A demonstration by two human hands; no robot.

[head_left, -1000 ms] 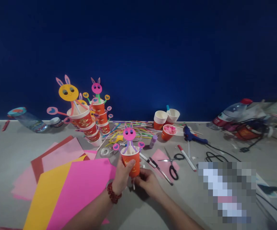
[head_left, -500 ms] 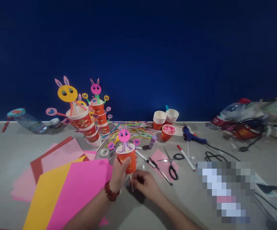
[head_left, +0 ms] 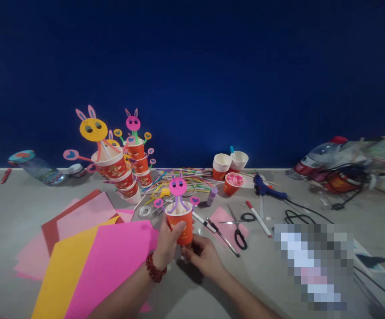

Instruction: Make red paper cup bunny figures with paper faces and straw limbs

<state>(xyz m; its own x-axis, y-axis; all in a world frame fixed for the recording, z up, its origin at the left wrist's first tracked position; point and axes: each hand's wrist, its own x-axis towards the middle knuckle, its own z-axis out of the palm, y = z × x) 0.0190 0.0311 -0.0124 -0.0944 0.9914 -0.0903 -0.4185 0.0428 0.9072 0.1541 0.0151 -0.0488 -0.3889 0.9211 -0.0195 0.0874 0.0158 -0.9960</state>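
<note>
An orange paper cup (head_left: 183, 226) is held upright near the middle by my left hand (head_left: 169, 239), its thumb across the cup's front. From the cup rises a pink bunny face (head_left: 178, 186) with ears, flanked by two pink paws with purple hearts on purple strips. Under the cup, my right hand (head_left: 204, 256) pinches a thin pale stick (head_left: 185, 257) that comes down from the base; its lower part is blurred. Behind to the left stand stacked orange cups (head_left: 112, 170) with a yellow bunny face (head_left: 93, 129) and another pink one (head_left: 133, 123).
Pink (head_left: 119, 252) and yellow paper sheets (head_left: 66, 261) lie at left. Right of the cup are markers (head_left: 259, 219), scissors (head_left: 237, 226), a glue stick (head_left: 212, 196) and a blue glue gun (head_left: 269, 190) with its cord. Cup stacks (head_left: 222, 166) and bottles (head_left: 322, 157) stand behind.
The cup with its bunny face has moved slightly right and down, and the face has risen a little above the rim. My right hand has shifted slightly right, still at the stick.
</note>
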